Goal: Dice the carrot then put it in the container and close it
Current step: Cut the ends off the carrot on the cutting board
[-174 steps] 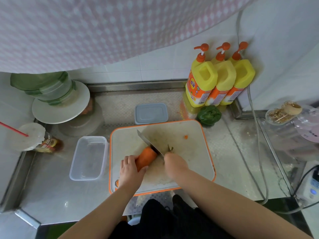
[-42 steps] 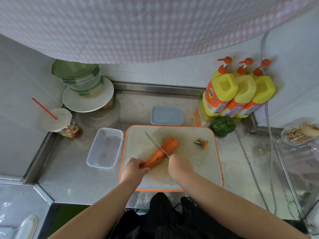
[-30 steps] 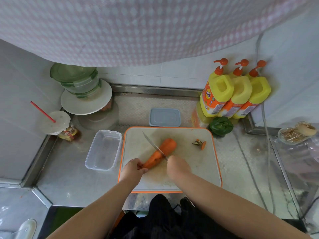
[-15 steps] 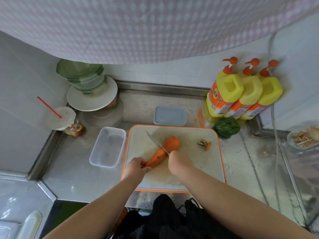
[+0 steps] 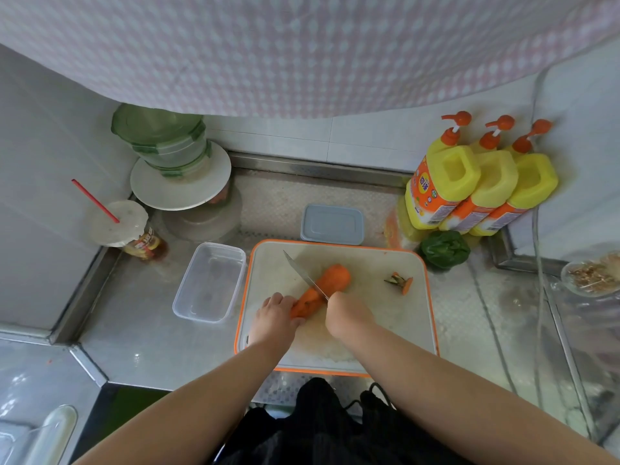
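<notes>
An orange carrot (image 5: 330,282) lies slanted on the white, orange-rimmed cutting board (image 5: 385,317). My left hand (image 5: 273,317) holds its thin near end. My right hand (image 5: 345,313) grips the handle of a knife (image 5: 303,274), whose blade crosses the carrot's middle. The cut-off carrot top (image 5: 401,282) lies at the board's right side. An empty clear container (image 5: 210,281) stands left of the board, and its grey-blue lid (image 5: 332,224) lies behind the board.
Three yellow pump bottles (image 5: 476,182) and a green pepper (image 5: 444,249) stand at the back right. A stack of green-lidded tubs on a white plate (image 5: 181,186) and a cup with a red straw (image 5: 119,223) fill the back left. A cable (image 5: 536,297) runs down the right side.
Since 5.8 s ago the carrot top has been cut off and lies at the board's right. In the last second the knife stays across the carrot's middle; only the view shifts slightly.
</notes>
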Demonstrator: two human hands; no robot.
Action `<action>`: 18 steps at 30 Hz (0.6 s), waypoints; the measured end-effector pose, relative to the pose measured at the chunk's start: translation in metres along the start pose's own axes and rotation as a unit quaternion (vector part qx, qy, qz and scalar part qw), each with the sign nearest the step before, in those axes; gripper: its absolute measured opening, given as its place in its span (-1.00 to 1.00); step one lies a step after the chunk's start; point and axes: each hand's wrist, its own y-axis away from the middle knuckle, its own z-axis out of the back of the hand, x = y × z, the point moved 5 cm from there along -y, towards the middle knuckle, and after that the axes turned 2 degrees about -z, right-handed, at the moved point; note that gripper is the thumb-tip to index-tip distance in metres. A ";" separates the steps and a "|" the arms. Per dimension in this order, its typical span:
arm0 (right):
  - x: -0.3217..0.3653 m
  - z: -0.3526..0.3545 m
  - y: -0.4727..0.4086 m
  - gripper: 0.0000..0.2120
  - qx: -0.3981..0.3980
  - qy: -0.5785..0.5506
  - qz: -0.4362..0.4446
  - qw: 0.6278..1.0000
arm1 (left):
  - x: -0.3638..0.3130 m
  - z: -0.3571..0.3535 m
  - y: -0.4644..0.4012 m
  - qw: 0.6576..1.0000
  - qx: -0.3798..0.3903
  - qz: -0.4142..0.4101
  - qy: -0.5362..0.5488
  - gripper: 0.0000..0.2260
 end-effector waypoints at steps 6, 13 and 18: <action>-0.019 -0.022 0.005 -0.79 -0.018 -0.047 0.008 0.999 | -0.001 0.001 -0.002 1.000 0.011 -0.021 -0.012 -0.78; -0.007 -0.008 -0.006 -0.73 -0.010 -0.069 -0.003 0.998 | -0.001 0.004 -0.005 1.000 0.020 -0.001 -0.009 -0.79; 0.003 -0.004 -0.013 -0.72 0.005 -0.061 0.026 0.998 | -0.002 0.006 -0.007 0.999 0.030 0.007 -0.014 -0.79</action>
